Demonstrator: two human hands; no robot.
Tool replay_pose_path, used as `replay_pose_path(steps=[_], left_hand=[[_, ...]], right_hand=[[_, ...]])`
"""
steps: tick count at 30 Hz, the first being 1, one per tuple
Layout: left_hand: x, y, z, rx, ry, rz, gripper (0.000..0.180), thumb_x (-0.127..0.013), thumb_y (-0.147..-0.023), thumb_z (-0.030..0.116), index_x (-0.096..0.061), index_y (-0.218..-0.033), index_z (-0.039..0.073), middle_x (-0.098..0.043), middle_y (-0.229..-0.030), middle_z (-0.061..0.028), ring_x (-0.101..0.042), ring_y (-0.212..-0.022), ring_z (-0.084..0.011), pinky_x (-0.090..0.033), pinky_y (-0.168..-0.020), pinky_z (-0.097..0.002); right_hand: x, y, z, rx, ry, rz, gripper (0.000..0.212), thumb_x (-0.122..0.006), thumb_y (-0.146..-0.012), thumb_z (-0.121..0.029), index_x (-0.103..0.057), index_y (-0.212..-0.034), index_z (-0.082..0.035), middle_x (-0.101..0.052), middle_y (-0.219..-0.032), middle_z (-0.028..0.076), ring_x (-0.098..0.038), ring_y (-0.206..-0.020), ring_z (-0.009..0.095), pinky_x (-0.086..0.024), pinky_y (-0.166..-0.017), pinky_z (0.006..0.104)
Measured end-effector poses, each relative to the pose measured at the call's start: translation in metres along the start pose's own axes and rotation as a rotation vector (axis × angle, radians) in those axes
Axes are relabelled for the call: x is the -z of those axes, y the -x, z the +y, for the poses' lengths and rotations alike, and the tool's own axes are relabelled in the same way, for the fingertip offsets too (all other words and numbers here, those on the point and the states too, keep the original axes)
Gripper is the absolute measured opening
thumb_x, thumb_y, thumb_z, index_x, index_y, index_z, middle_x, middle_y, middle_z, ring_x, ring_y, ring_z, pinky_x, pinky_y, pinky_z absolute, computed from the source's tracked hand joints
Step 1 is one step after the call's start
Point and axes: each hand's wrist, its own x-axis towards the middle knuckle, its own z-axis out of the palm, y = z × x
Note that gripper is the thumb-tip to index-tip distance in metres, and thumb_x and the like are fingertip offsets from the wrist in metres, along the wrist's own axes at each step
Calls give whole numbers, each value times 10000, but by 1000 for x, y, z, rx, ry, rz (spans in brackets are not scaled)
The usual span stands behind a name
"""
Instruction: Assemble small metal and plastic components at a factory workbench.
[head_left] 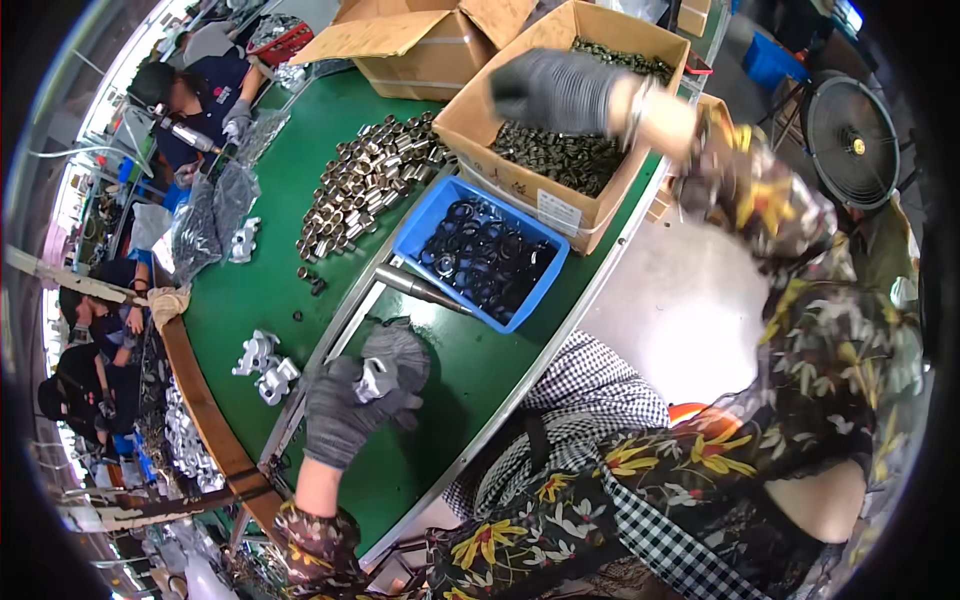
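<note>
The left hand [345, 415], in a grey glove at the lower left of centre, has its fingers curled about a silver casting [374, 380], grasping it above the green table [245, 300]. The right hand [555, 92], also gloved, is blurred at the upper centre, over a carton [515, 187] of small black parts [560, 158]; whether it grips anything I cannot tell. Just below the carton, near the middle of the frame, a blue bin [543, 293] holds black rings [482, 258]. A tapered metal rod [415, 287] lies beside the bin's lower left side. Shiny sleeves [365, 185] are heaped left of the carton, and two more castings [265, 366] sit close together, left of the left hand. A fan [850, 142] stands at the upper right.
</note>
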Motion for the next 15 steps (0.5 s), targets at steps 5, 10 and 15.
replay_pose_path(steps=[5,10,15], left_hand=[[-23,-10,-32,-208,-927,653,539,-869,-563,356,-587,-888,33,-643,-813,-168,-626,-755,-352,-511,-672,-434],[-39,-15,-21,-264,-1116,768,533,-838,-610,417,-570,-841,19,-600,-827,-191,-594,-694,-376,-492,-641,-468],[-37,-12,-33,-201,-1036,769,618,-850,-550,442,-553,-883,15,-568,-811,-215,-579,-743,-420,-470,-671,-505]], right_hand=[[-15,-24,105,-163,342,-258,150,-660,-796,-153,-694,-932,-100,-690,-892,117,-659,-883,306,-515,-781,410],[-27,-23,133,-152,234,-428,148,-668,-745,-108,-715,-884,-127,-694,-831,98,-665,-818,295,-523,-740,407],[-35,-19,126,-122,312,-596,124,-701,-739,-131,-701,-863,-126,-682,-804,92,-662,-814,292,-528,-730,406]])
